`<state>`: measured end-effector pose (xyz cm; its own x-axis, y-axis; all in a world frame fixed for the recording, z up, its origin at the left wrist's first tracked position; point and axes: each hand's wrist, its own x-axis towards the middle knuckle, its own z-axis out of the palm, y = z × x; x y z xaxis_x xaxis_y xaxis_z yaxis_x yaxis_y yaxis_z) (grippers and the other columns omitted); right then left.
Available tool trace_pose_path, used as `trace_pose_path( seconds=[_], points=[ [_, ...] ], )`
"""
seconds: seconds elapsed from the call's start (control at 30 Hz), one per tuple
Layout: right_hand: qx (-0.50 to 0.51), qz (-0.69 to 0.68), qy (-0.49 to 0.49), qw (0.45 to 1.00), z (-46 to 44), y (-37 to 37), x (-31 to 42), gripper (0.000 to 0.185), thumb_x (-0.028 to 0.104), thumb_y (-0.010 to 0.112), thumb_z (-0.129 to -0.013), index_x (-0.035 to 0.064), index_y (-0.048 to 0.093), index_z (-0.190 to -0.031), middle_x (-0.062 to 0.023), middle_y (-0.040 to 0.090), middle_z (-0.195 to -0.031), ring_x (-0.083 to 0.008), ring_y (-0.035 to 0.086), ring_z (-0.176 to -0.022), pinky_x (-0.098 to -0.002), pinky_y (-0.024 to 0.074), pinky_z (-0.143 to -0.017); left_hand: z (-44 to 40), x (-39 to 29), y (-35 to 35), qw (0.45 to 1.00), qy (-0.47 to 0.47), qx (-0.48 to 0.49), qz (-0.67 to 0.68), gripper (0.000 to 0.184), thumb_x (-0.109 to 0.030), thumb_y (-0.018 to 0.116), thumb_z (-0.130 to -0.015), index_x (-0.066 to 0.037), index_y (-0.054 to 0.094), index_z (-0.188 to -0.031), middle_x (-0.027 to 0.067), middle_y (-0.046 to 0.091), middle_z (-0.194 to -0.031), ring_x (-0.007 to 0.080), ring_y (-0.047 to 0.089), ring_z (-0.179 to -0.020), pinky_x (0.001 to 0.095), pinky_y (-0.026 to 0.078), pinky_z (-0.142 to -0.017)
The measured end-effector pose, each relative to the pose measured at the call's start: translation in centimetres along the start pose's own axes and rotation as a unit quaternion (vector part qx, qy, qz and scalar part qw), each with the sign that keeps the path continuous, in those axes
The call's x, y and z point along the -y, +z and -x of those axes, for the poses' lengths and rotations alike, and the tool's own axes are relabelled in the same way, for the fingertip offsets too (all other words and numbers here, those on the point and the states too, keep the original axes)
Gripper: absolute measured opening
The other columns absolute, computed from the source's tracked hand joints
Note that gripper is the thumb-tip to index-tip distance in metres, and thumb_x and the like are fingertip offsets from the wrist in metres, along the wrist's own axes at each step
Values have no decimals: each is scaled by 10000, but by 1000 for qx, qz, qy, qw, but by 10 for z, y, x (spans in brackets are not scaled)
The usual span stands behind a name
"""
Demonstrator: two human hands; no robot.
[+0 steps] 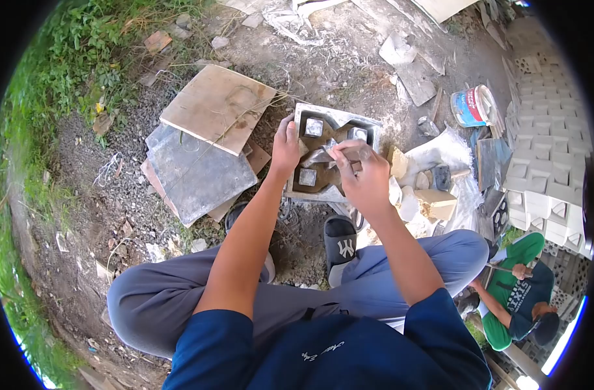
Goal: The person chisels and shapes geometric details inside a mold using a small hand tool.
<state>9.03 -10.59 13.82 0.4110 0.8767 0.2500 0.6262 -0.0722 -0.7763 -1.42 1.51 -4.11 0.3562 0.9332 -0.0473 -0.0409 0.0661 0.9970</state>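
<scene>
A square grey mould point(337, 116) lies on the ground between my feet, with several raised square blocks inside it. At its left wall is my left hand point(286, 146), its fingers closed over the edge. Above the middle of the mould, my right hand point(362, 170) grips a small metal tool with a flat, shiny blade point(319, 156). The blade reaches down inside the mould between the blocks. Fingers cover the tool's handle, so its exact kind is hard to tell.
Flat boards point(219, 107) and a dark slab point(199, 172) are piled on the left. To the right are a paint bucket point(469, 107), rubble chunks point(435, 203) and plastic sheeting point(443, 153). Stacked pale blocks point(547, 143) line the far right, near another person point(514, 292) in green trousers.
</scene>
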Motion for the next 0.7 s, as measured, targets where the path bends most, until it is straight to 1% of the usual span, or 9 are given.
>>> trace_pose_path(
  seconds=[0.1, 0.13, 0.17, 0.37, 0.4, 0.5, 0.57, 0.63, 0.7],
  points=[
    [54, 60, 41, 996, -10, -19, 11, 140, 170, 773, -956, 59, 694, -987, -67, 738, -898, -179, 698, -629, -305, 534, -561, -5, -4, 5, 1000, 0, 5, 14, 449, -282, 384, -1146, 62, 545, -1385, 183, 666, -1274, 254, 605, -1220, 374, 442, -1073],
    [-21, -6, -54, 998, -5, -12, 7, 156, 189, 766, -963, 56, 692, -996, -77, 737, -903, -180, 684, -623, -314, 529, -566, -3, -3, 4, 1000, 8, 3, 1, 449, -281, 382, -1147, 63, 545, -1384, 181, 667, -1272, 250, 606, -1216, 371, 445, -1069],
    [-20, -8, -54, 998, -5, -11, 6, 156, 189, 766, -963, 56, 692, -996, -77, 737, -903, -180, 684, -623, -314, 529, -566, -3, -1, 3, 1000, 19, 0, -11, 448, -279, 381, -1148, 64, 545, -1383, 179, 668, -1270, 245, 606, -1211, 368, 448, -1065],
    [112, 73, -20, 991, -17, -25, 5, 191, 256, 741, -973, 88, 679, -1041, -100, 748, -917, -360, 725, -746, -429, 561, -657, -7, -8, 6, 999, 15, 21, 33, 444, -280, 377, -1153, 50, 543, -1400, 161, 664, -1275, 222, 596, -1207, 362, 444, -1067],
    [115, 68, -19, 991, -17, -23, 7, 191, 256, 741, -973, 88, 679, -1041, -100, 748, -917, -360, 725, -746, -429, 561, -657, -5, -7, 4, 1000, 19, 13, 9, 440, -276, 376, -1153, 48, 545, -1399, 159, 666, -1270, 223, 601, -1199, 364, 449, -1062],
    [143, 79, -35, 986, -17, -24, 7, 162, 209, 747, -971, 95, 709, -1080, -97, 773, -921, -216, 749, -752, -330, 551, -663, 3, -1, -2, 1000, 11, 5, 0, 439, -277, 377, -1152, 46, 547, -1396, 158, 667, -1271, 224, 604, -1196, 365, 449, -1062],
    [137, 36, -54, 988, -28, -29, 2, 162, 215, 741, -975, 97, 707, -1082, -102, 762, -900, -234, 748, -747, -342, 552, -675, -2, -2, 4, 999, 7, 17, 36, 444, -287, 381, -1152, 46, 550, -1394, 158, 663, -1279, 224, 598, -1204, 361, 440, -1072],
    [189, 106, 46, 975, -39, -41, 19, 171, 241, 715, -983, 110, 641, -1063, -120, 737, -907, -375, 719, -805, -448, 556, -706, -5, -5, 4, 1000, 6, 12, 7, 437, -281, 382, -1150, 40, 558, -1389, 159, 663, -1285, 230, 600, -1213, 364, 439, -1075],
    [153, 52, -23, 987, -29, -33, 5, 168, 233, 690, -1000, 111, 619, -1091, -127, 726, -886, -381, 712, -814, -459, 546, -708, -2, -1, 4, 1000, 27, -5, -12, 429, -269, 381, -1146, 40, 565, -1380, 160, 673, -1273, 240, 616, -1202, 373, 452, -1063]
  ],
)
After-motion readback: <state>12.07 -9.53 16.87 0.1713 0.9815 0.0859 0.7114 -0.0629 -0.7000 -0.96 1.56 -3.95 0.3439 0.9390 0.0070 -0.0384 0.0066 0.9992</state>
